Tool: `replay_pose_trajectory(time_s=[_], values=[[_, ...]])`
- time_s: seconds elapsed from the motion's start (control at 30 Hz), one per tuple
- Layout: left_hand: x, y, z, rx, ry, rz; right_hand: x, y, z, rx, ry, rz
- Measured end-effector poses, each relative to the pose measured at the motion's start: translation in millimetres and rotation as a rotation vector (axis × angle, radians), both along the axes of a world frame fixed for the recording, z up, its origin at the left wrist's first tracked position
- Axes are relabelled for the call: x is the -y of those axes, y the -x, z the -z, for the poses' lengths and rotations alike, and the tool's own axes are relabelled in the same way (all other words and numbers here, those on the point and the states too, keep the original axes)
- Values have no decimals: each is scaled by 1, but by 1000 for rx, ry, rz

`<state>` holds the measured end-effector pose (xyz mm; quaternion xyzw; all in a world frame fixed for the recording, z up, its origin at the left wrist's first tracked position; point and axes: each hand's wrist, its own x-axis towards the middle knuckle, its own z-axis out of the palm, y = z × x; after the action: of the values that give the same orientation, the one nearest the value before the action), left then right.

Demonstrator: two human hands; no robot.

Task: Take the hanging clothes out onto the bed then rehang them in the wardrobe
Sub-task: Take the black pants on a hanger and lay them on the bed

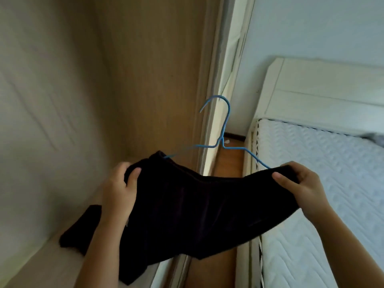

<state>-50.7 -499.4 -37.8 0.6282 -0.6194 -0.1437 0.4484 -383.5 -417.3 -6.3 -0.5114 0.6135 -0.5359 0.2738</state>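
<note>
A black garment (193, 210) hangs on a blue wire hanger (225, 125), whose hook points up and curls left. My left hand (119, 192) grips the garment's left shoulder and my right hand (299, 188) grips its right shoulder, with the hanger's arms running into the cloth at both ends. I hold it in front of the open wardrobe (145, 69), at its right-hand edge. The lower part of the garment drapes onto the wardrobe's pale floor (52, 265). The bed (332, 183), with a white quilted mattress, lies to the right.
The wardrobe's white frame and sliding-door track (220, 100) stand upright between wardrobe and bed. A narrow strip of wooden floor (230, 161) runs between them. A cream headboard (324, 96) rises at the back right. A grey cloth (374, 138) lies at the bed's far right edge.
</note>
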Motion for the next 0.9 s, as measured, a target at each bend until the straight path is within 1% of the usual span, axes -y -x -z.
replay_pose_trajectory(time_s=[0.17, 0.37, 0.47, 0.7, 0.9], values=[[-29, 47, 26, -4, -99, 170, -60, 43, 51, -10, -179, 170], [-83, 86, 36, 13, -189, 289, -134, 69, 93, -44, -292, 238], [-117, 97, 39, 58, -232, 316, -173, 76, 114, -27, -340, 287], [-188, 95, 44, 108, -251, 391, -254, 63, 157, 40, -415, 371], [-231, 91, 38, 100, -167, 424, -325, 33, 166, 55, -384, 485]])
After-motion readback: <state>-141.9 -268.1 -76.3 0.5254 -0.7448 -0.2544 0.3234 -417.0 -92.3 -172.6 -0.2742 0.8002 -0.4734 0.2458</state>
